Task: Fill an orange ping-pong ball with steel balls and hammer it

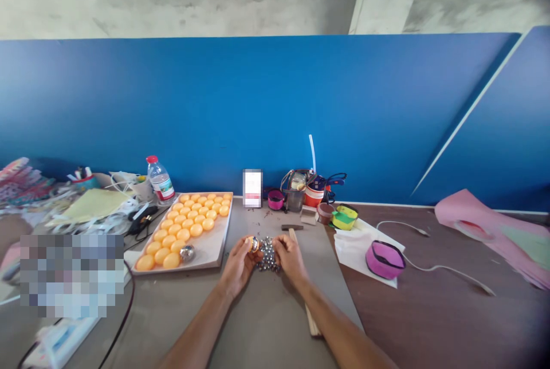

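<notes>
In my left hand [238, 267] is an orange ball [255, 244] partly covered with shiny silver pieces, fingers wrapped round it. Just to its right, a heap of small silver studs or beads [268, 257] lies on the grey board. My right hand [293, 259] touches the heap's right edge with fingertips pinched together; whatever is between them is too small to make out. Left of my hands, a shallow white tray [215, 248] holds rows of plain orange balls [183, 234]. One silver-covered ball [187, 252] sits near its front.
Under my right forearm lies a hammer [292, 227] with a wooden handle. Small containers and a purple fabric band [385, 260] are at the right, with a white cable [455, 271]. A water bottle [160, 181], papers and a black cord [129, 300] are at the left.
</notes>
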The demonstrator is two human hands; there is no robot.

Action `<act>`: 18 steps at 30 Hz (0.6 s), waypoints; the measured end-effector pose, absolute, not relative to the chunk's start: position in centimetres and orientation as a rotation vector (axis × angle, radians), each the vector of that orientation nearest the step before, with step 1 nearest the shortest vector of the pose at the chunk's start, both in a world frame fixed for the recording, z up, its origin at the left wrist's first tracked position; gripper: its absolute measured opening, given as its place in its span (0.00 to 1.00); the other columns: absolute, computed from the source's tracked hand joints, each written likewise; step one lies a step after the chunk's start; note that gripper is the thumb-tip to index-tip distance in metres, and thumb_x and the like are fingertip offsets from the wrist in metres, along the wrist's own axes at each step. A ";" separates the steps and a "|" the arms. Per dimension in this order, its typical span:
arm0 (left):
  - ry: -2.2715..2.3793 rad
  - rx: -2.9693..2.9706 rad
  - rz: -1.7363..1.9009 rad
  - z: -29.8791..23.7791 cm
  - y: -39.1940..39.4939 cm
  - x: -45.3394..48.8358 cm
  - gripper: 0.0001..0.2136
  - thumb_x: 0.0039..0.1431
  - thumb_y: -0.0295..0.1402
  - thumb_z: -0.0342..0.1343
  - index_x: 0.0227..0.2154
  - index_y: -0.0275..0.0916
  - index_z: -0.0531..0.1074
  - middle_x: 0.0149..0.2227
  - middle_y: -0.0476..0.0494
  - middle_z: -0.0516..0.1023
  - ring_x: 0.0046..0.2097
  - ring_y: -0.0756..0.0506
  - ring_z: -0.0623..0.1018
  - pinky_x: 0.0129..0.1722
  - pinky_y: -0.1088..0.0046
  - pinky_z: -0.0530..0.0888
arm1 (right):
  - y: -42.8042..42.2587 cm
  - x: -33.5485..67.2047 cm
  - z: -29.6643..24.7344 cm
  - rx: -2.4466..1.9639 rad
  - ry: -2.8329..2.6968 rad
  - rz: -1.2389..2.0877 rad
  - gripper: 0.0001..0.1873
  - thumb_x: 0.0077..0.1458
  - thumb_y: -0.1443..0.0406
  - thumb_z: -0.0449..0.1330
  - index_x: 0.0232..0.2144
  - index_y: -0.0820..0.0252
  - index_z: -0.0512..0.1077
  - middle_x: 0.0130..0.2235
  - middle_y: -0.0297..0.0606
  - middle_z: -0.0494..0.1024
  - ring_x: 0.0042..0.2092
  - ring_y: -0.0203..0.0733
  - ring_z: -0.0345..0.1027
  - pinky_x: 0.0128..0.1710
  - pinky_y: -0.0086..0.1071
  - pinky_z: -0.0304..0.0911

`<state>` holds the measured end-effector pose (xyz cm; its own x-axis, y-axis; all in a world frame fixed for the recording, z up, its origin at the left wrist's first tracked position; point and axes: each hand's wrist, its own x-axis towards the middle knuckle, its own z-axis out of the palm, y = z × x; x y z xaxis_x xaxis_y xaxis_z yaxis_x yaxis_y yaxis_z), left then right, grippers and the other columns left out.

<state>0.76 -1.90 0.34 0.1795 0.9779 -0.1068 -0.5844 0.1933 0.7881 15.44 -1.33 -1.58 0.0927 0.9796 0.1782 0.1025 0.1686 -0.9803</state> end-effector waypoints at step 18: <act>0.653 0.556 1.206 0.9 -1.9 0.3 0.14 0.48 0.34 0.61 0.38 0.39 0.70 0.31 0.48 0.76 0.32 0.49 0.77 0.35 0.73 0.73 | -1.9 15.2 -0.6 -1.024 -1.118 1.280 0.09 0.42 0.60 0.58 0.27 0.59 0.69 0.15 0.25 0.64 0.18 0.30 0.55 0.19 0.25 0.52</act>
<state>0.28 -1.91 0.85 0.2191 0.9624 -0.1608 -0.6609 0.2676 0.7011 15.24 -1.89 -0.63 -0.0284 0.9984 0.0488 -0.1832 0.0428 -0.9822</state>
